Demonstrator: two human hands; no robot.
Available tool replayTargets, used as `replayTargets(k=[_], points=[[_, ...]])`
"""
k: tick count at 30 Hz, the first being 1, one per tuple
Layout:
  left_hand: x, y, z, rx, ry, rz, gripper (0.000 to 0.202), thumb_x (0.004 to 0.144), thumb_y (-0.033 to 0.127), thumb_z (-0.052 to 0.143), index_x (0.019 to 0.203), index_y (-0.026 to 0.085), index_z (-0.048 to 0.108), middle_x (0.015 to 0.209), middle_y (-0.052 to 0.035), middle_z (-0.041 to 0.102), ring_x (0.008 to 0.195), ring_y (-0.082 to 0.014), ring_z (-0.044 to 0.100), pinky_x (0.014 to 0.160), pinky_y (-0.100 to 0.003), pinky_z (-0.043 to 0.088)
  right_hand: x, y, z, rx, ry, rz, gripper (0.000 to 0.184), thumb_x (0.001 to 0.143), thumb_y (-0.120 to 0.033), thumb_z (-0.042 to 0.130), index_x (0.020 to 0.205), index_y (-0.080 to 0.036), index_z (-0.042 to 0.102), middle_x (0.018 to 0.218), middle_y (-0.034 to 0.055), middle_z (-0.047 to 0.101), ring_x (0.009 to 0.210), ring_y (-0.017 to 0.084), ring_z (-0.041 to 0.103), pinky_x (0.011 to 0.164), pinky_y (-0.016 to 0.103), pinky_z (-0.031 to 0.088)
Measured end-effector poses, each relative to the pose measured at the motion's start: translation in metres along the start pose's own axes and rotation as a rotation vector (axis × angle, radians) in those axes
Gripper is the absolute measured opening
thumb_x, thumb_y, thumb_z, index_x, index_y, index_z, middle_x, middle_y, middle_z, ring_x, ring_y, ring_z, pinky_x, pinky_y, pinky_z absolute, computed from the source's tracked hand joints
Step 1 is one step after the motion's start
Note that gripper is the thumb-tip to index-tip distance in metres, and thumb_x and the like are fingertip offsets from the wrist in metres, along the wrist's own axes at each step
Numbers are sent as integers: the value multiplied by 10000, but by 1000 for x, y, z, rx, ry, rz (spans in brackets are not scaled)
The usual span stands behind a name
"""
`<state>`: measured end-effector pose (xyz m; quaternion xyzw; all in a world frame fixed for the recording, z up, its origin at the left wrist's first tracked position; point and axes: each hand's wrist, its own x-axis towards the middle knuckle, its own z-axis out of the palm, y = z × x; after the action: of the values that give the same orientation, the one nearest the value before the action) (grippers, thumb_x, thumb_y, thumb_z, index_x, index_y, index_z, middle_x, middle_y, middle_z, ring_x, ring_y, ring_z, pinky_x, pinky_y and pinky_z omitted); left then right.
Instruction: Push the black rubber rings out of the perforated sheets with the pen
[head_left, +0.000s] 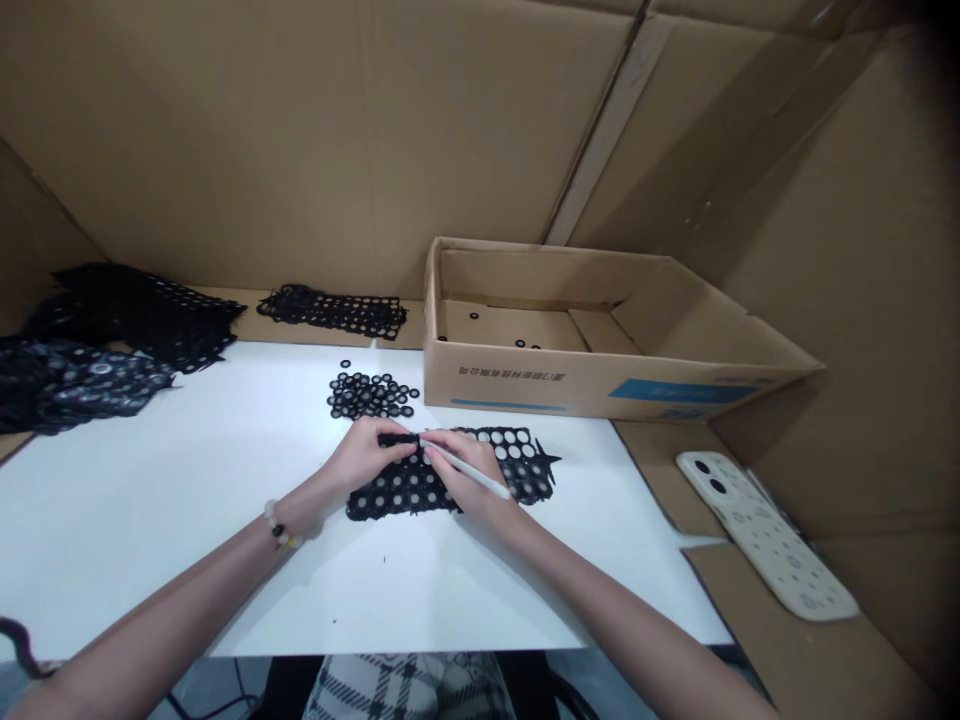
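A black rubber-like sheet (401,490) with rows of round spots lies on the white table in front of me. Some circles at its far right show white, like open holes, while others look grey and filled. My left hand (367,455) pinches the sheet's far edge, which is lifted or folded there. In my right hand (472,475) is a slim white pen-like tool (476,472), its tip close to my left fingertips. That tip is too small to make out. Just beyond my left hand sits a pile of small black rings (367,396).
An open cardboard box (517,385) with a few rings inside stands at the back right. Another holed black sheet (334,310) and heaped black sheets (142,310) lie at the back and left. A phone in a pale case (765,535) rests on cardboard at right. Cardboard walls surround the table.
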<state>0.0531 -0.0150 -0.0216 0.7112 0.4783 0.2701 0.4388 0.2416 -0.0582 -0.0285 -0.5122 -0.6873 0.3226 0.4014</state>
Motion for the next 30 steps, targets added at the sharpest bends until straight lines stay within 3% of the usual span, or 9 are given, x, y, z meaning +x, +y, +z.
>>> replayTargets(k=[5,10,13,18,21,23,25,28,30], points=[[3,1,-5,-8,-93,156,192,799,341,646,759,167,716,853,-51,684,884,-215,614,845,-318,447,0,6,7,53,41,93,211,877,-252,544,978,-258,729,980,25,752,902,213,694,843,331,517],[1,11,-13,43,-227,121,254,839,405,587,922,185,683,943,-40,683,935,-221,597,861,-316,431,-1,2,6,120,52,72,215,895,-266,530,1018,-247,706,1017,28,740,937,206,683,850,319,516],[-2,14,-11,119,-128,117,232,816,406,609,857,182,652,901,-34,666,891,-217,588,825,-314,433,-2,-1,3,138,25,19,214,901,-257,532,1042,-235,692,1038,40,728,955,203,672,859,320,509],[-6,13,-8,493,230,216,140,787,291,595,878,185,590,971,-61,590,964,-252,471,875,-387,380,-4,-4,1,113,14,-11,219,907,-267,532,1056,-229,688,1065,55,719,995,215,660,892,338,495],[-6,13,-8,632,141,210,171,829,315,542,716,188,556,830,-48,578,899,-251,441,840,-417,336,-4,-4,1,99,10,-14,220,906,-274,529,1053,-235,689,1072,51,717,1004,215,659,896,331,488],[-4,13,-9,595,25,210,275,876,300,464,634,183,525,749,-38,573,863,-236,447,827,-411,319,-4,-3,0,94,-4,8,217,905,-281,525,1039,-234,689,1063,47,719,997,215,658,890,324,483],[-1,12,-13,452,-15,210,324,891,290,413,594,182,481,712,-31,562,832,-219,460,812,-383,331,-4,-3,0,99,-14,68,213,903,-290,518,1015,-230,689,1027,40,727,960,214,663,853,315,488],[6,8,-30,190,129,144,314,866,280,368,564,195,383,647,-19,503,722,-190,462,710,-329,374,-2,-3,-2,120,-20,170,209,895,-296,507,965,-226,691,959,24,732,897,208,664,782,298,493],[10,3,-46,174,291,93,297,851,275,356,563,203,356,625,-19,479,688,-186,452,671,-319,375,-1,-4,-2,122,-25,205,205,887,-305,510,938,-228,694,935,18,729,880,208,658,768,295,490]])
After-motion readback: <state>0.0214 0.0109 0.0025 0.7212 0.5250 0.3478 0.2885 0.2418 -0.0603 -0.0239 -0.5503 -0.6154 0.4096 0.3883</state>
